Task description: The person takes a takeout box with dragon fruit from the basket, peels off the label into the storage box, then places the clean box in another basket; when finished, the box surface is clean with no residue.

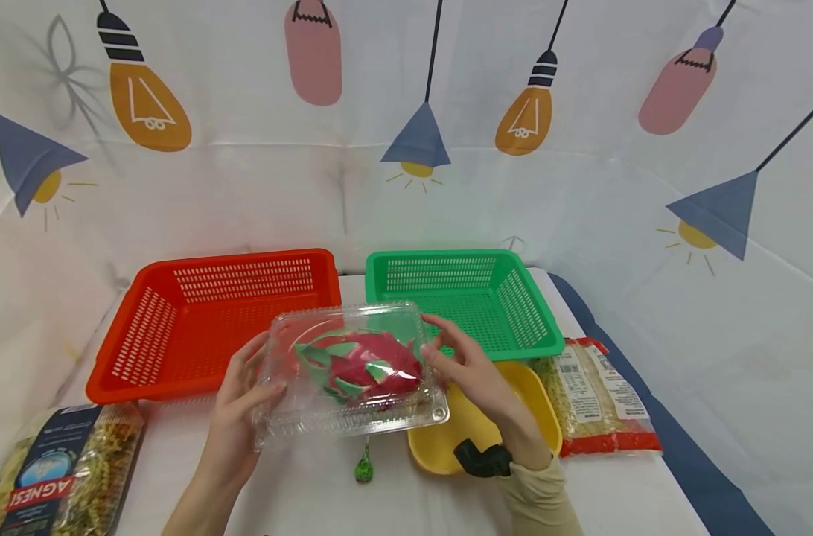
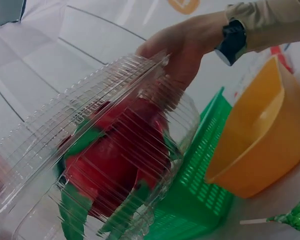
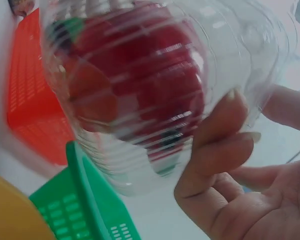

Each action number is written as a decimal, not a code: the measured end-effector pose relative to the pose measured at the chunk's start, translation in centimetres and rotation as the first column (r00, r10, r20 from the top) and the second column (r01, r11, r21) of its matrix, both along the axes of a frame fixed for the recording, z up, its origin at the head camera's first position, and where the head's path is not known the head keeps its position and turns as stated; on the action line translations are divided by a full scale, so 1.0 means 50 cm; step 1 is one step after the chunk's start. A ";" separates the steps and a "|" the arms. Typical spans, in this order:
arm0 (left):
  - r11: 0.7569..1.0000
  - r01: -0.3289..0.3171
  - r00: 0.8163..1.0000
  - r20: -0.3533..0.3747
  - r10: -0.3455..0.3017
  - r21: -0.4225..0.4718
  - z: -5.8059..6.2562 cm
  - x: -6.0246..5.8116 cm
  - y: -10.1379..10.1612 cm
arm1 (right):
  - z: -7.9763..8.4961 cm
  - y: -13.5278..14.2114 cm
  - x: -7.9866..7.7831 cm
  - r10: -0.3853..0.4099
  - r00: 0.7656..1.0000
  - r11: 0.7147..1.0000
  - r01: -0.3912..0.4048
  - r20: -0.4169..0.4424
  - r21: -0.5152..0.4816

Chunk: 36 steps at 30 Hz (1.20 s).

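Observation:
A clear plastic clamshell box with a dragon fruit inside is held up above the table, its lid down. My left hand grips the box's left end, thumb on the top. At the opposite end my right hand grips it, thumb on the lid's edge and fingers curled at the side and below. In the right wrist view the right hand's fingers bend against the ribbed plastic. The left wrist view shows the pink fruit with green scales through the plastic.
A red basket stands back left, a green basket back right. Under my right forearm is a yellow bowl. A green-wrapped lollipop lies near the middle. Pasta bags lie at left and right.

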<state>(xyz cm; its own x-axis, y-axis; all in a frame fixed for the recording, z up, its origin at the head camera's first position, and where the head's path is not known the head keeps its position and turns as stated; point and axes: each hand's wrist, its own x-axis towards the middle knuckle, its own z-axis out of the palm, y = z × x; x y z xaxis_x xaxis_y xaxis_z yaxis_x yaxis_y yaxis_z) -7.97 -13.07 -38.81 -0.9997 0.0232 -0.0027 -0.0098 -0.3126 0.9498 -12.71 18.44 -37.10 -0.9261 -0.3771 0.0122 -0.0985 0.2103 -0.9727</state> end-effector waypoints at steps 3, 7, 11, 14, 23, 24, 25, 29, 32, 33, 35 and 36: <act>1.000 -0.012 1.000 0.023 0.013 -0.026 0.007 -0.018 0.012 | 0.002 0.008 -0.008 -0.018 1.000 1.000 0.018 0.001 -0.002; 0.998 -0.019 0.998 0.055 0.023 -0.060 0.016 -0.042 0.029 | 0.009 0.022 -0.025 -0.020 1.000 1.000 0.020 0.018 0.019; 0.996 -0.012 0.997 0.073 0.019 -0.087 0.024 -0.067 0.047 | 0.015 0.040 -0.042 -0.019 1.000 0.998 0.017 0.023 0.065; 0.994 -0.005 0.998 0.069 0.012 -0.105 0.028 -0.091 0.063 | 0.022 0.055 -0.055 -0.025 0.999 0.996 0.022 0.031 0.089; 0.986 -0.007 1.000 -0.002 0.006 -0.164 0.036 -0.167 0.112 | 0.043 0.089 -0.098 -0.106 0.991 0.986 0.093 0.084 0.140; 0.984 0.001 1.000 0.000 -0.001 -0.179 0.036 -0.175 0.116 | 0.044 0.093 -0.102 -0.113 0.990 0.985 0.099 0.090 0.141; 0.981 0.015 1.000 0.004 -0.014 -0.191 0.037 -0.183 0.121 | 0.045 0.098 -0.106 -0.116 0.989 0.984 0.101 0.092 0.145; 0.970 0.092 0.995 0.053 -0.082 -0.224 0.041 -0.207 0.133 | 0.045 0.117 -0.120 -0.127 0.988 0.980 0.111 0.088 0.163; 0.953 0.157 0.987 0.082 -0.140 -0.259 0.044 -0.220 0.139 | 0.044 0.131 -0.129 -0.146 0.985 0.977 0.130 0.088 0.168; 0.944 0.178 0.983 0.081 -0.162 -0.277 0.044 -0.225 0.139 | 0.044 0.135 -0.131 -0.148 0.985 0.977 0.133 0.087 0.166; 0.920 0.216 0.976 0.081 -0.200 -0.326 0.046 -0.234 0.141 | 0.043 0.146 -0.137 -0.159 0.983 0.975 0.141 0.091 0.171; 0.905 0.231 0.973 0.087 -0.215 -0.356 0.047 -0.238 0.141 | 0.044 0.151 -0.140 -0.162 0.982 0.974 0.144 0.093 0.175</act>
<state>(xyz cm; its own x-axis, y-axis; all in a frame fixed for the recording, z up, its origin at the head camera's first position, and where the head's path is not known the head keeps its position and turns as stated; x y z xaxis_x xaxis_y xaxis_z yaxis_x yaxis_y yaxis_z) -19.88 -6.00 -36.46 -0.9672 0.2345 -0.0973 -0.0837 0.0672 0.9942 -19.73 25.99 -34.92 -0.9655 -0.2192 -0.1403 0.0492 0.3753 -0.9256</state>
